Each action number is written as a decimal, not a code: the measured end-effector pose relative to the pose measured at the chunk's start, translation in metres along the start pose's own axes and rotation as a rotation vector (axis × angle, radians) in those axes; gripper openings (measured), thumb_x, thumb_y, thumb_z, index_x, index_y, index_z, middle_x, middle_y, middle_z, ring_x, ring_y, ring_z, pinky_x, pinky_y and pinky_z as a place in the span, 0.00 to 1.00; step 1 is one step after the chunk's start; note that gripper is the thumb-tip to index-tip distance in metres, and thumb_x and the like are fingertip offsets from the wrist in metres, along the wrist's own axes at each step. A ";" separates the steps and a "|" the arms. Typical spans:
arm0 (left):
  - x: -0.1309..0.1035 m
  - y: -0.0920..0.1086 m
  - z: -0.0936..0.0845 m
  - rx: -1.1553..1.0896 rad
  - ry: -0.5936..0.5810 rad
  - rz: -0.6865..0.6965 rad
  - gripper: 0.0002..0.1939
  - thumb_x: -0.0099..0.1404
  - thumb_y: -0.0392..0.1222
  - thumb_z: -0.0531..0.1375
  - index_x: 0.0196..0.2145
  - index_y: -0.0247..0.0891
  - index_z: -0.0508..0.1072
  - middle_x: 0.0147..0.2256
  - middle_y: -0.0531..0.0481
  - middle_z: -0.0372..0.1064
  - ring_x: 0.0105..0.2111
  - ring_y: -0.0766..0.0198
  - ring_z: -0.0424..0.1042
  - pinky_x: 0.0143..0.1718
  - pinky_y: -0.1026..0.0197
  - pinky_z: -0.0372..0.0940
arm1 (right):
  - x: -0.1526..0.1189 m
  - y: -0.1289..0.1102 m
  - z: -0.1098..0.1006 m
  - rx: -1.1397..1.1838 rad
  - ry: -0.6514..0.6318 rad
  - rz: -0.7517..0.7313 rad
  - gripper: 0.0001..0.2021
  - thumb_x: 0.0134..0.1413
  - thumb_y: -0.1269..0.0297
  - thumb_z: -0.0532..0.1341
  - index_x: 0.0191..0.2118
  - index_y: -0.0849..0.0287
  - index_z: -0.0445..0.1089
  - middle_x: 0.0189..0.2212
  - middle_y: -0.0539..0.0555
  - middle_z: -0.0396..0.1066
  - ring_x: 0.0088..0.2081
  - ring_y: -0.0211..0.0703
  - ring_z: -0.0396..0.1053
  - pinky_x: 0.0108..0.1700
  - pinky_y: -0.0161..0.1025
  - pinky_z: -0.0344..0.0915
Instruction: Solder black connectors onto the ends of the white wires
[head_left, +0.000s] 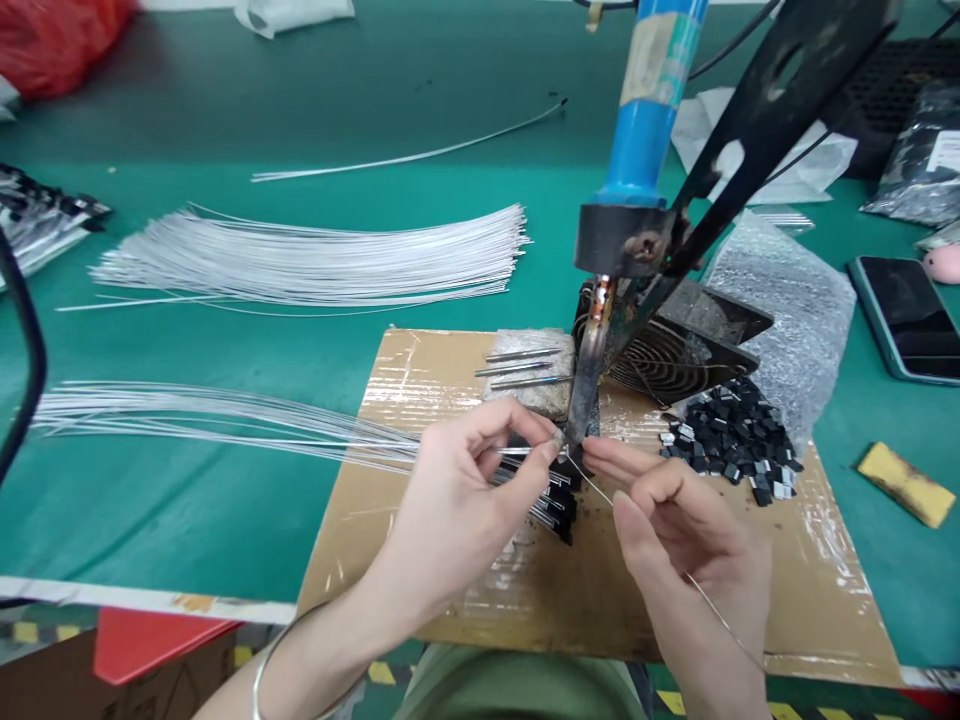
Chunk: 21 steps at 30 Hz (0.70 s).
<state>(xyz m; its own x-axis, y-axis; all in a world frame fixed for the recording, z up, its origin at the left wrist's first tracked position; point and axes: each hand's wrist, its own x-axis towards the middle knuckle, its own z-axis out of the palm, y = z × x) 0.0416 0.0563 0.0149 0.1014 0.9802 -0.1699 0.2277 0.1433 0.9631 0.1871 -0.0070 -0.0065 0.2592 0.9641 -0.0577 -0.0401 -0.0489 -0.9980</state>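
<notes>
Under the tip of a blue-handled soldering iron point(596, 370) on a black stand, my left hand point(480, 490) pinches a white wire by its end. My right hand point(682, 540) holds a thin strand of solder point(592, 483) between thumb and fingers, its end at the iron tip; the rest trails out past the palm. Finished-looking white wires with black ends point(555, 510) lie beneath my left hand on the cardboard point(420, 370). A pile of small black connectors point(731, 435) sits to the right.
Two bundles of white wires, one large point(322, 260) and one thin point(187, 410), lie on the green table at left. A black fan point(660, 350) stands behind the iron. A phone point(911, 320) and a yellow sponge point(906, 484) are at right.
</notes>
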 end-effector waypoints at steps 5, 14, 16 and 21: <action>0.000 0.003 0.000 -0.025 0.002 0.009 0.05 0.59 0.32 0.64 0.26 0.38 0.74 0.29 0.55 0.79 0.30 0.70 0.75 0.32 0.71 0.66 | 0.000 -0.002 -0.001 -0.017 0.002 -0.019 0.11 0.63 0.70 0.63 0.28 0.55 0.67 0.49 0.52 0.82 0.52 0.45 0.80 0.58 0.43 0.75; -0.001 0.006 -0.001 -0.009 0.003 0.018 0.05 0.60 0.32 0.63 0.26 0.38 0.75 0.29 0.53 0.79 0.30 0.68 0.75 0.32 0.69 0.67 | -0.001 -0.003 -0.001 -0.005 0.002 -0.016 0.11 0.64 0.70 0.63 0.29 0.55 0.68 0.50 0.54 0.81 0.51 0.47 0.80 0.58 0.46 0.75; -0.001 0.006 -0.001 -0.007 0.003 0.019 0.05 0.60 0.32 0.63 0.26 0.38 0.75 0.29 0.53 0.79 0.30 0.68 0.75 0.31 0.69 0.67 | -0.001 -0.003 0.000 -0.004 0.009 -0.018 0.11 0.64 0.70 0.63 0.28 0.55 0.68 0.50 0.54 0.81 0.52 0.47 0.80 0.58 0.46 0.75; -0.001 0.006 -0.001 -0.013 -0.003 0.022 0.06 0.60 0.32 0.63 0.26 0.38 0.75 0.29 0.53 0.79 0.31 0.67 0.75 0.33 0.69 0.67 | -0.002 -0.005 0.001 -0.002 0.017 -0.005 0.11 0.64 0.71 0.63 0.29 0.54 0.68 0.50 0.52 0.81 0.52 0.46 0.80 0.59 0.45 0.75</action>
<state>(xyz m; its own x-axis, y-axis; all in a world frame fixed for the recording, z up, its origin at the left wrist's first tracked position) 0.0416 0.0563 0.0215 0.1094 0.9827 -0.1491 0.2126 0.1234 0.9693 0.1860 -0.0079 -0.0009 0.2761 0.9596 -0.0536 -0.0367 -0.0452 -0.9983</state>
